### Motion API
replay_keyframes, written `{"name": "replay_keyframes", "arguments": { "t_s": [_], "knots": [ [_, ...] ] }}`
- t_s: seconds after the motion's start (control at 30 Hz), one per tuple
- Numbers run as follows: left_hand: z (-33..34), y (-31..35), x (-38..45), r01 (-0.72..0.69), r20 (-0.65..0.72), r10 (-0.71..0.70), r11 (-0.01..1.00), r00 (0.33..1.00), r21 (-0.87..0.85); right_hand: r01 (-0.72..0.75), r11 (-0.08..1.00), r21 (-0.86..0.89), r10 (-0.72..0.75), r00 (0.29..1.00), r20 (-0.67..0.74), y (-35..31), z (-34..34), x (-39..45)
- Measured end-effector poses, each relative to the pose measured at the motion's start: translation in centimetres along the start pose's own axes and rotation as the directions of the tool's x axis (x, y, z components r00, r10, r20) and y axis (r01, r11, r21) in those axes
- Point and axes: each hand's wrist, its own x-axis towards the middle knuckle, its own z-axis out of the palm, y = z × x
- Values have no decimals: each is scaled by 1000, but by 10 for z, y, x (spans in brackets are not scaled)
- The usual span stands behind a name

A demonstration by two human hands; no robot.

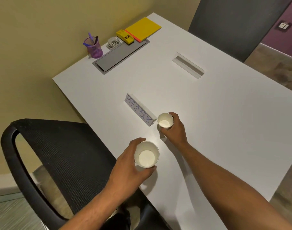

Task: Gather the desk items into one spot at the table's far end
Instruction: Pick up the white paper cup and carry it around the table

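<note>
Left hand (127, 165) wrapped round a paper cup (147, 154) near the worktop's (216, 122) near-left edge. Right hand (173, 128) gripping a smaller cup (165, 121), touching the name card (138, 109) just ahead-left. Bare worktop right of and beyond both hands. Pen holder (94, 47), punch (113, 42), stapler (125, 37), yellow notebook (143, 29) clustered far ahead-left at the far edge.

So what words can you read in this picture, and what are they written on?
"PHUNSUK": in thin blue letters on the white name card standing on the table, beside the paper cup that the right hand holds.
Second name card: only its blank back shows.
Yellow stapler: dark marks on top, too small to read.
Yellow notebook and both cups: no text.
</note>
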Motion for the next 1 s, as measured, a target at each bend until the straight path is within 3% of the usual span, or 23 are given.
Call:
{"name": "replay_keyframes", "arguments": {
  "t_s": [0.37,0.57,0.7,0.87,1.0],
  "knots": [
    [-9,-6,-10,-11,2,11,1000,1000,-20,-53,996,69,54,998,-14,2,-6,-28],
    [-15,-9,-24,-82,16,83,993,996,-80,-129,978,163,157,973,-168,-16,-7,-124],
    [-19,-7,-41,-156,63,167,977,984,-148,-140,938,316,180,978,-101,-50,-18,-206],
    [-25,-4,-71,-243,155,276,948,948,-204,3,909,417,58,989,-133,-101,-39,-294],
    [-15,1,-100,-307,227,358,923,906,-231,49,936,350,12,985,-170,-129,-46,-348]
  ]
}}
